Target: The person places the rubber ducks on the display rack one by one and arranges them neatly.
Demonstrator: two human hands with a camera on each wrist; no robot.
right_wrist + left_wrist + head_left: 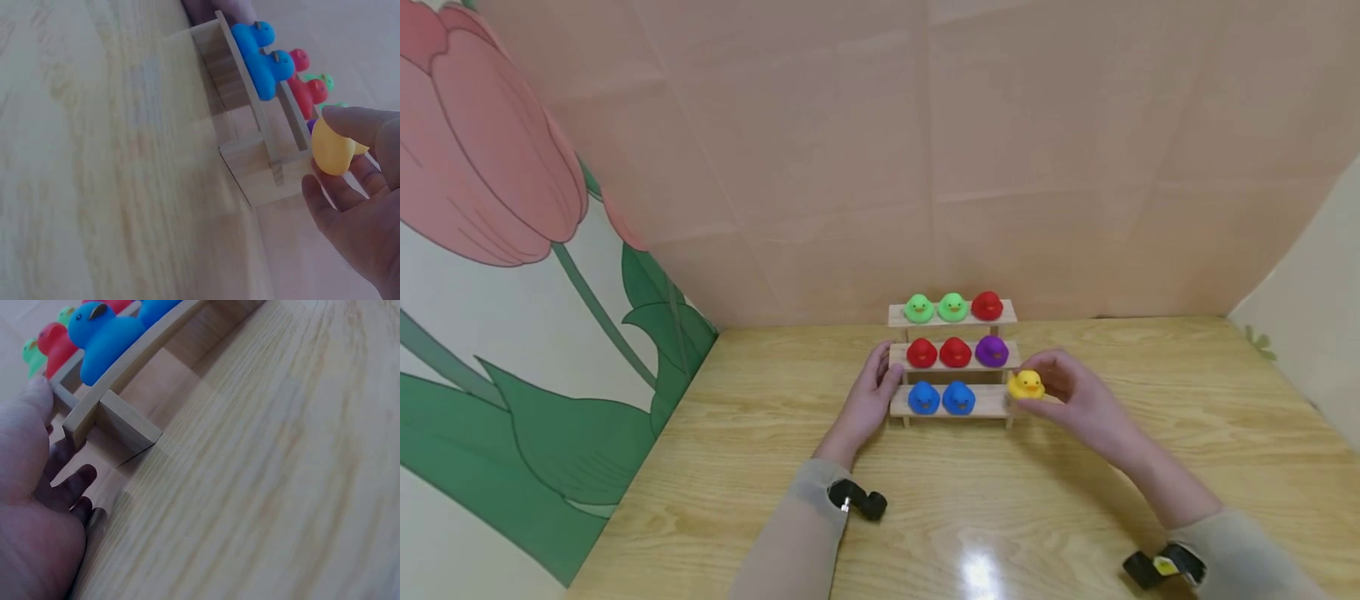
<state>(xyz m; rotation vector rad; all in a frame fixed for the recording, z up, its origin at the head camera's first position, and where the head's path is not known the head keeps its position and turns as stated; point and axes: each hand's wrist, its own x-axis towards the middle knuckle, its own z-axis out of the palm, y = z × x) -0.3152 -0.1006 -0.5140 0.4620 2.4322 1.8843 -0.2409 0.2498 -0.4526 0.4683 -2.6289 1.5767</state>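
A small three-tier wooden stand [988,403] holds rubber ducks in rows. Beside the right end of its lowest tier, my right hand [1075,398] pinches a yellow rubber duck [1026,385] between thumb and fingers; the right wrist view shows the duck [332,147] close by the tier's end. My left hand [868,400] holds the stand's left end at the middle tier, thumb in front, some fingers hidden behind. Two blue ducks [923,398] sit on the lowest tier. Red ducks [955,352] and a purple duck [992,352] fill the middle one.
Up on the top tier are two green ducks [952,307] and a red duck [987,306]. The stand is on a wood-grain table [760,500], near a pinkish backdrop [850,167]. A tulip-patterned panel [550,433] borders the left side.
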